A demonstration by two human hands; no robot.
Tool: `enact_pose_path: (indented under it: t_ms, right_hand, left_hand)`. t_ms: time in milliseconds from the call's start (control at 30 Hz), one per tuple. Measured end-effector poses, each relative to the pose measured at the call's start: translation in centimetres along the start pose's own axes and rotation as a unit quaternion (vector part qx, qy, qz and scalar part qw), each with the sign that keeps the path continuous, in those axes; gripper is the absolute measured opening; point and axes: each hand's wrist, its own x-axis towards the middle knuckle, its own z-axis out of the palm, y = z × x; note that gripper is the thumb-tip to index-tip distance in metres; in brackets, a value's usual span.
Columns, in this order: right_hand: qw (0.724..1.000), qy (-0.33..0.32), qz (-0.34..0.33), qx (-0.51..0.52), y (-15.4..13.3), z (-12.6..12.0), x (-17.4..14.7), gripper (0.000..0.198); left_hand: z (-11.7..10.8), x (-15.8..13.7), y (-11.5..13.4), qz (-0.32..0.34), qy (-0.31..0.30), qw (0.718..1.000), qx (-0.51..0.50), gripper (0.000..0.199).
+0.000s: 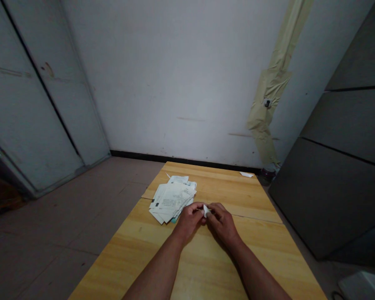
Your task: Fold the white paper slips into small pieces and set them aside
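Note:
A small folded piece of white paper [205,211] is pinched between my two hands over the middle of the wooden table [206,266]. My left hand [190,221] grips its left side with thumb and fingertips. On the other side, my right hand [222,221] holds it the same way, fingers curled. Most of the paper is hidden by the fingers. Just left of and beyond my left hand lies a loose, overlapping stack of printed paper sheets [171,200]. A bit of something teal [174,219] shows from under the stack.
A white paper scrap [246,174] lies at the table's far right corner. Beyond the table is a white wall [181,83] with a taped strip [265,121]. Grey panels [337,187] stand on the right, pale cabinet doors [43,104] on the left. A white box [364,285] sits low at right.

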Motion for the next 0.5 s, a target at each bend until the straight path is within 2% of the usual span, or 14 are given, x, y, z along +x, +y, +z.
enact_pose_path:
  t_ms: [200,500]
  right_hand:
    - [0.999,0.001,-0.019,-0.041,-0.18,0.06,-0.12,0.017]
    - [1.000,0.003,-0.019,-0.018,-0.35,-0.04,-0.13,0.018]
  left_hand:
    - [-0.54,0.17,-0.48,-0.005,-0.012,1.000,-0.023,0.029]
    - [-0.57,-0.20,0.21,-0.024,-0.025,0.998,-0.045,0.035]
